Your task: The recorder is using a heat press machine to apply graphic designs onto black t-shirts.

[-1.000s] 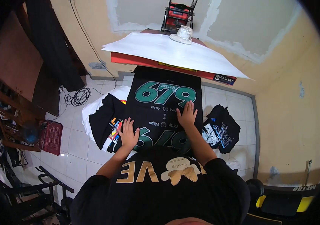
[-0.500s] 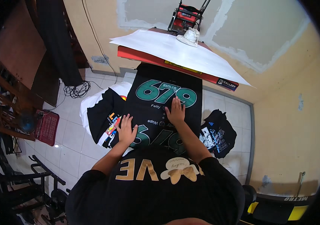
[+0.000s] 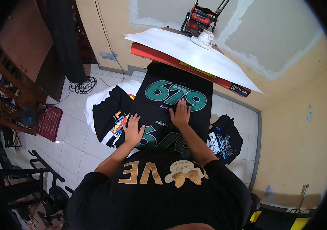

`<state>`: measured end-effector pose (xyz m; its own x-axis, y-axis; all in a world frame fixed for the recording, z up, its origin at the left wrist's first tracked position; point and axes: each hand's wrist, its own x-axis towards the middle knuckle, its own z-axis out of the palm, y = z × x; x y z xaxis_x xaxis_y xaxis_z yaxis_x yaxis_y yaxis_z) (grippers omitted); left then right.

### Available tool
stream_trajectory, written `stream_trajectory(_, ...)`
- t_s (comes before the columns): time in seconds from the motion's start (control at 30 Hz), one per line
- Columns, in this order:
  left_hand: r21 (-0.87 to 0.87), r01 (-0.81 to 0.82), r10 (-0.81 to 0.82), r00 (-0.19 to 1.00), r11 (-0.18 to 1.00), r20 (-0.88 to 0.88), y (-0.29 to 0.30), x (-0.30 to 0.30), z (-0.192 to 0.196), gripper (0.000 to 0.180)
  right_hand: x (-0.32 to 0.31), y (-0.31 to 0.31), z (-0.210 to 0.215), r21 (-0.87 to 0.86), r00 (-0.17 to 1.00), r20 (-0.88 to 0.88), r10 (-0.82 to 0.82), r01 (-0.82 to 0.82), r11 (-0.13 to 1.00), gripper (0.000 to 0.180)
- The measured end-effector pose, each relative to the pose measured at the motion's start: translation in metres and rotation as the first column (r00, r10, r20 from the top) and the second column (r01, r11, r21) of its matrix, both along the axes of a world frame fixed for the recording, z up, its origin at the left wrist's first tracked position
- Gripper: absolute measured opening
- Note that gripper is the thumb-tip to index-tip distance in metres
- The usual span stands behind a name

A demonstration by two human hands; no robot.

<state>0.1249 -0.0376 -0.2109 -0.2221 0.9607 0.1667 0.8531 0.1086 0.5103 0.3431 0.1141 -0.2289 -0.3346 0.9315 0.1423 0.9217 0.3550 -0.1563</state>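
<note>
A black garment or cloth with large green printed numerals lies spread flat before me, running from under a raised red slab down to my body. My left hand rests on its left edge, fingers spread and holding nothing. Farther right and higher, my right hand lies flat over the small print between the two rows of numerals, fingers stretched out. What supports the cloth is hidden beneath it.
A white sheet covers the red slab, with a white hat on top. Printed black shirts lie left and right of the cloth. A red plastic stool or crate and exercise equipment stand left.
The view has turned slightly, so the surroundings sit farther right in the picture. Both hands stay flat on the black cloth, a little farther left against its print.
</note>
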Motion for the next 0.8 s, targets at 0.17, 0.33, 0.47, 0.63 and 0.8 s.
stream_trajectory(0.17, 0.004, 0.001, -0.001, 1.0, 1.0, 0.01, 0.003, 0.001, 0.0, 0.048, -0.005, -0.003, -0.003, 0.028, 0.99, -0.012, -0.141, 0.141, 0.99, 0.079)
stream_trajectory(0.33, 0.027, -0.016, 0.015, 1.0, 1.0, 0.026, -0.001, -0.003, -0.005, 0.048, -0.006, -0.097, 0.003, -0.043, 0.995, 0.011, 0.099, -0.099, 0.994, 0.08)
stream_trajectory(0.47, 0.036, -0.022, 0.022, 1.0, 0.999, 0.022, -0.005, -0.003, -0.002, 0.047, -0.022, -0.081, 0.019, -0.104, 0.967, 0.05, 0.251, -0.245, 0.964, 0.08)
stream_trajectory(0.63, 0.002, 0.005, -0.005, 1.0, 1.0, -0.016, 0.004, 0.001, 0.002, 0.047, -0.055, 0.0, 0.005, 0.008, 0.973, -0.103, 0.207, -0.208, 0.978, 0.079)
stream_trajectory(0.8, 0.017, 0.007, -0.007, 1.0, 1.0, 0.023, 0.001, -0.006, -0.012, 0.049, -0.081, -0.04, 0.005, 0.052, 0.978, -0.049, 0.2, -0.198, 0.979, 0.077)
